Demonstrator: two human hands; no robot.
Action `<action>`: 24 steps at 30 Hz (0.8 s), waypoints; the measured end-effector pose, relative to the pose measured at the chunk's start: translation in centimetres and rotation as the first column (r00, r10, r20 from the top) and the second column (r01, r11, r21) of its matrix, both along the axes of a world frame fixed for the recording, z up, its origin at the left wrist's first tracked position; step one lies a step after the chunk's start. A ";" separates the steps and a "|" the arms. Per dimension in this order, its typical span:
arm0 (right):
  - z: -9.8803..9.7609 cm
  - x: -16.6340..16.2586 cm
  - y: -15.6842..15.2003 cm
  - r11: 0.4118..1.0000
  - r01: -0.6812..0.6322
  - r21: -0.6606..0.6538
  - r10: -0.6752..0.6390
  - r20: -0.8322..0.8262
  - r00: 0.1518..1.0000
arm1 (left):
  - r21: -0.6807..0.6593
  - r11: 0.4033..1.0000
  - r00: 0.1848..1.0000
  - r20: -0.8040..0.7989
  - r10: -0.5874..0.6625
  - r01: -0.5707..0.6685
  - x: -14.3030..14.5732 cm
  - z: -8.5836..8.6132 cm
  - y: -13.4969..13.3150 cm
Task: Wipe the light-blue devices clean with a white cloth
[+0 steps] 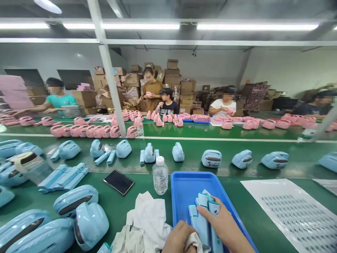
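Right hand grips blue strips over the tray, bottom centre. Left hand clutches a cloth. Loose grip risks strips slipping out.

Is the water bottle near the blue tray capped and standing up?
Yes. The water bottle stands upright, its white cap on, beside the blue tray.

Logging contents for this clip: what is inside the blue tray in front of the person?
The blue tray holds a bunch of light-blue strips at its near end, with the right hand resting on them. The far half is bare. Whatever lies beneath the hands is hidden.
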State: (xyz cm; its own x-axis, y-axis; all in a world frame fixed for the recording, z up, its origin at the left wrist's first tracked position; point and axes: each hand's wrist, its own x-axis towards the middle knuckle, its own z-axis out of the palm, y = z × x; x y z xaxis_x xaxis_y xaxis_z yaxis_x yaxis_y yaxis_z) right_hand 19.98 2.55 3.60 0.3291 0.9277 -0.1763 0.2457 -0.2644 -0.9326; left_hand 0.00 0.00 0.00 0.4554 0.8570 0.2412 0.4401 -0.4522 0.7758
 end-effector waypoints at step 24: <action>-2.3 -0.2 6.3 0.992 0.080 0.093 -0.112 0.421 0.900 | -0.370 0.903 0.970 0.184 -0.162 0.221 -3.1 -0.9 3.3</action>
State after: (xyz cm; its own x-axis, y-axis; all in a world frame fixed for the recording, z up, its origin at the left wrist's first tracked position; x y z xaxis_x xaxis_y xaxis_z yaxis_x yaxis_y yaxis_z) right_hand 19.76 8.80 1.30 0.4463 0.8925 0.0654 0.5994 -0.2438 -0.7624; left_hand -3.12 3.30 -0.92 0.6051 0.7960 -0.0135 0.2447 -0.1698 0.9546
